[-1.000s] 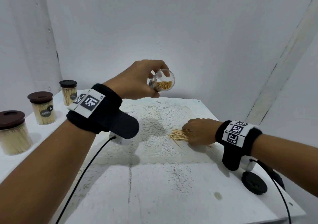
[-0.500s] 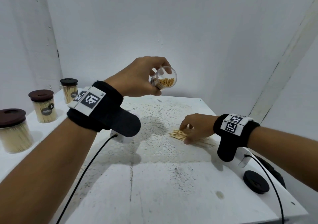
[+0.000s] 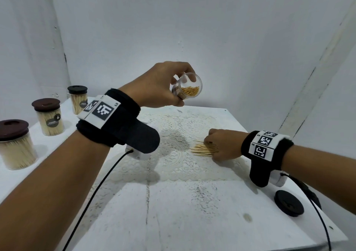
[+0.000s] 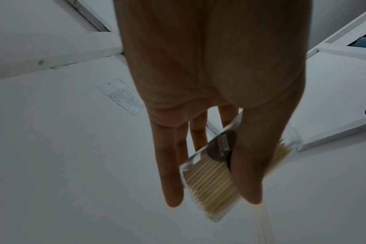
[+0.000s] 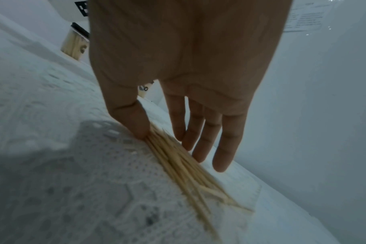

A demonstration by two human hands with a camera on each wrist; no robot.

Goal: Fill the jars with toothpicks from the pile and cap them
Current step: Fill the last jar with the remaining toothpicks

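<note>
My left hand point(image 3: 184, 86) holds a clear jar point(image 3: 189, 89) up in the air above the table's far side, tilted with its open mouth toward me. It is partly filled with toothpicks. In the left wrist view the thumb and fingers of the left hand point(image 4: 212, 197) wrap the jar point(image 4: 211, 181) by its dark label. My right hand point(image 3: 211, 147) rests on the toothpick pile point(image 3: 200, 149) on the lace doily point(image 3: 173, 135). From the right wrist, the right hand point(image 5: 165, 140) has its thumb against the pile point(image 5: 190, 175) and its fingers nearly straight on the other side.
A loose black cap point(image 3: 289, 202) lies on the white table point(image 3: 192, 222) near my right wrist. Three capped, full jars point(image 3: 16, 144) point(image 3: 49, 117) point(image 3: 78, 98) stand along the left ledge. Black cables hang from both wrist cameras. White walls close in behind and on the right.
My right hand opened its fingers over the pile, then drew them in again. My left hand raised the jar slightly and keeps it tilted.
</note>
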